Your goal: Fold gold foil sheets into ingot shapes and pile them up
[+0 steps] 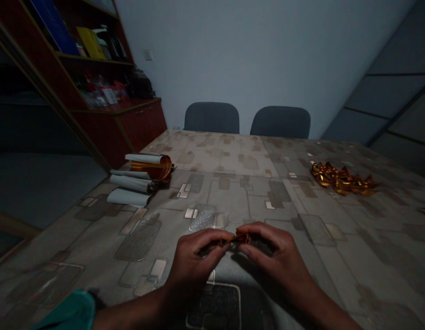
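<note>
The left hand [195, 261] and the right hand [277, 261] were held close together just above the near part of the tabletop [233, 195], which had a grey-beige cover patterned with rounded rectangles. Their fingers curled inward, and the fingertips [229, 237] of both hands pinched a small twisted strip of gold foil [240, 239] between them, so neither hand was open. Most of the strip was hidden by the fingers, and its exact shape could not be made out. A teal sleeve [69, 311] covered the left arm above the wrist.

Well off to the right, a loose row of crumpled gold foil pieces [343, 179] lay on the tabletop. Toward the left edge sat a curled sheet of gold foil [151, 167] with a white back, resting on a small stack of white-backed rolled sheets [129, 185]. Beyond the far edge stood two dark upholstered chairs [246, 120], and a reddish wooden cabinet [140, 123] with shelves stood to the left.
</note>
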`<state>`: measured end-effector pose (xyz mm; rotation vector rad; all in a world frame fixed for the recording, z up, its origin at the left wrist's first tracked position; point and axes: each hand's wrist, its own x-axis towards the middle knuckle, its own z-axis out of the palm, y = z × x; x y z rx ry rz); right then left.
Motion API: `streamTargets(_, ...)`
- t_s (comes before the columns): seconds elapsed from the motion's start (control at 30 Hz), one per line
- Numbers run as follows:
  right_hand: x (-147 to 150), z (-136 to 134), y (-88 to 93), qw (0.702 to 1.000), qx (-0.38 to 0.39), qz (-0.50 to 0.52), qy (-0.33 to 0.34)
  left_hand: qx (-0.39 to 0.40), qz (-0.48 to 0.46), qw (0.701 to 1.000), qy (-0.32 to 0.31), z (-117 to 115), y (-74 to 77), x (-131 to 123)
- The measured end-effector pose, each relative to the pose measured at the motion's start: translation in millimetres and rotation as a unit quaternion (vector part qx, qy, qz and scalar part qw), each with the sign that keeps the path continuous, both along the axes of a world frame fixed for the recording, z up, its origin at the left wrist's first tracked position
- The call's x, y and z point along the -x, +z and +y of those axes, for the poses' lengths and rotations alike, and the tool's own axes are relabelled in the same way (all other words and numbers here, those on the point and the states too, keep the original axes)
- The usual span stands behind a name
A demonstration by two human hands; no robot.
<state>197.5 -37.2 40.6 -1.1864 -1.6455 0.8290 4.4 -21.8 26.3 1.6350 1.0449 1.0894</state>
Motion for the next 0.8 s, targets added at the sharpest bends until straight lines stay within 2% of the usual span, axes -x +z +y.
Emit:
streamTargets(0.17, 0.4, -1.2, -0.1, 1.0, -0.018, 0.003, 0.012, -0.043, -0.017, 0.999, 0.005, 0.1, 0.4, -2.1)
streamTargets(0.33, -0.9, -1.3, -2.7, 0.998, -0.047, 0.001, 0.034, -0.031, -0.021, 0.999, 0.003, 0.8, -0.8, -1.6)
streamTargets(0.43, -2.2, -2.4, -4.2, 1.0, -0.017, 0.014, 0.009, -0.021, -0.017, 1.0, -0.001, 0.4, -1.4, -0.2)
streamTargets(0.57, -1.1, -2.5, -3.9, 0.999, 0.034, 0.041, -0.007, 0.027, -0.03, 0.999, 0.003, 0.4, 0.3, -1.5)
streamTargets(0.7, 0.9, -1.6, -2.7, 1.0, 0.011, 0.01, 0.014, 0.113, -0.092, 0.989, -0.01, 1.6, 2.9, -5.1)
streamTargets(0.8, 0.2, -1.7, -4.5, 1.0, -0.003, -0.004, 0.012, 0.143, -0.105, 0.984, -0.021, 2.2, 1.7, -6.1)
